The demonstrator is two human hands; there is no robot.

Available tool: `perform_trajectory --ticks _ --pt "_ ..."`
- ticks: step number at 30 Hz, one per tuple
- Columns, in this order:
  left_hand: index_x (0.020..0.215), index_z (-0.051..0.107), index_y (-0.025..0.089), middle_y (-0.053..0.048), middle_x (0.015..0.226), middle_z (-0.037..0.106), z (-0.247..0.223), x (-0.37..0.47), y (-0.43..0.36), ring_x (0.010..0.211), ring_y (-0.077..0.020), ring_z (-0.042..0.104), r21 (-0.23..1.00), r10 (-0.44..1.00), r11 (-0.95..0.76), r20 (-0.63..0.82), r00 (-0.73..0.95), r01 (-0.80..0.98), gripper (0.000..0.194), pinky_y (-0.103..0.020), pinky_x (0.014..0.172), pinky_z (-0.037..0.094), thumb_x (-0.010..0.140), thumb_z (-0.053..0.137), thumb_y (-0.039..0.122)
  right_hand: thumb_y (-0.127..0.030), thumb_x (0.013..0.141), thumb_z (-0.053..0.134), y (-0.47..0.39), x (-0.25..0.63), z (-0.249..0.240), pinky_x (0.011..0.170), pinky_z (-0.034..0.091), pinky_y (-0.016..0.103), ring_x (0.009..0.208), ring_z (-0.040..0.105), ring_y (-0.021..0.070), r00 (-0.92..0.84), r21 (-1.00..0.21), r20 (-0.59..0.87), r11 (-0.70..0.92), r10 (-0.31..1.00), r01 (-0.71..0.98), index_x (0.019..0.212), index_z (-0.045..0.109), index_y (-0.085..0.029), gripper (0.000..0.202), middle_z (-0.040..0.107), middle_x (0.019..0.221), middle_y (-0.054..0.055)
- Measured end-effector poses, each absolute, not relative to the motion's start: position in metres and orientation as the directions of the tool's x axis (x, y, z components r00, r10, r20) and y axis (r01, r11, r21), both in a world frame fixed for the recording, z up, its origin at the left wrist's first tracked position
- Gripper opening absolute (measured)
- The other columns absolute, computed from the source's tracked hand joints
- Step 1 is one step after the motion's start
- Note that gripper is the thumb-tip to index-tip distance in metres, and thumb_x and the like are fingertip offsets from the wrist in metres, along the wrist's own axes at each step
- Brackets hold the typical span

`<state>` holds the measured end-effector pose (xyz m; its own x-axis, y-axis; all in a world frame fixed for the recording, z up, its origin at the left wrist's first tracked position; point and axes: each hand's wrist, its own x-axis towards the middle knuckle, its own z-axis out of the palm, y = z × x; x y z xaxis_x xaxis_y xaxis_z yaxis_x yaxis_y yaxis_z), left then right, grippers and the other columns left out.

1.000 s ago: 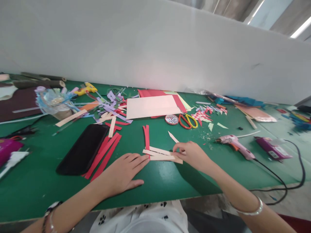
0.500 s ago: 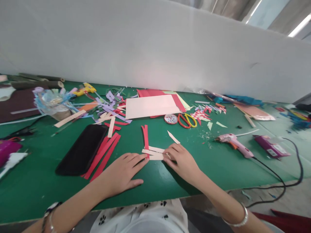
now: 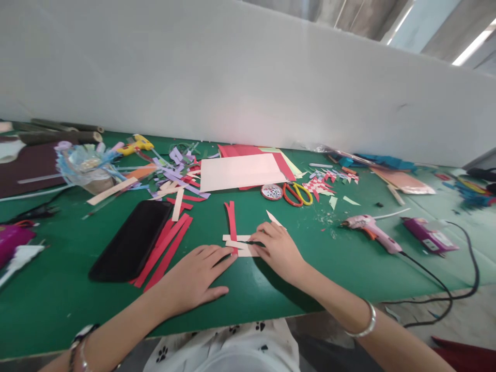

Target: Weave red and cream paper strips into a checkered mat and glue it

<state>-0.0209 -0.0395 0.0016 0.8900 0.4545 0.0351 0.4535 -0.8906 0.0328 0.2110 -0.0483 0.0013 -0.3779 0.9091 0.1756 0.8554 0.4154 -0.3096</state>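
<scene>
My left hand lies flat with its fingers stretched out. Its fingertips press on the lower end of a red paper strip and the cream strips beside it. Several cream paper strips cross the red one, close together. My right hand has its fingers closed around the right ends of these strips, which its fingers partly hide. Just beyond that hand lies another cream strip with a pointed tip. Left of my left hand, long red strips lie beside a black phone.
Behind the strips lie a cream sheet, a round container and scissors. Paper scraps are heaped at back left. To the right are a pink glue gun with a cord and a purple box.
My right hand has moved left with a cream strip, and the farther strip now reaches past the red strip's left side. My left hand stays in place.
</scene>
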Motion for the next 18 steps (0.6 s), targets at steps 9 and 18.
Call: perform_trajectory --ticks 9,18 --pt "0.127 0.047 0.015 -0.014 0.13 0.048 -0.001 -0.021 -0.039 0.113 -0.0284 0.046 -0.008 0.461 -0.887 0.058 0.886 0.462 0.05 -0.04 0.093 0.037 0.088 0.044 0.046 -0.023 0.082 0.057 -0.043 0.184 0.002 0.07 0.042 0.026 0.083 0.053 0.0156 -0.351 -0.4 0.082 0.353 0.933 0.846 0.081 0.06 -0.017 0.007 0.058 0.085 0.004" --pt "0.13 0.043 0.015 -0.013 0.134 0.044 0.003 -0.019 -0.037 0.117 -0.0271 0.045 0.027 0.459 -0.888 0.015 0.888 0.459 0.052 -0.039 0.096 0.037 0.086 0.048 0.044 -0.02 0.085 0.053 -0.04 0.181 0.009 0.069 0.041 0.025 0.08 0.056 0.0148 -0.324 -0.385 0.006 0.301 0.946 0.873 0.084 0.061 -0.017 0.009 0.059 0.086 0.004"
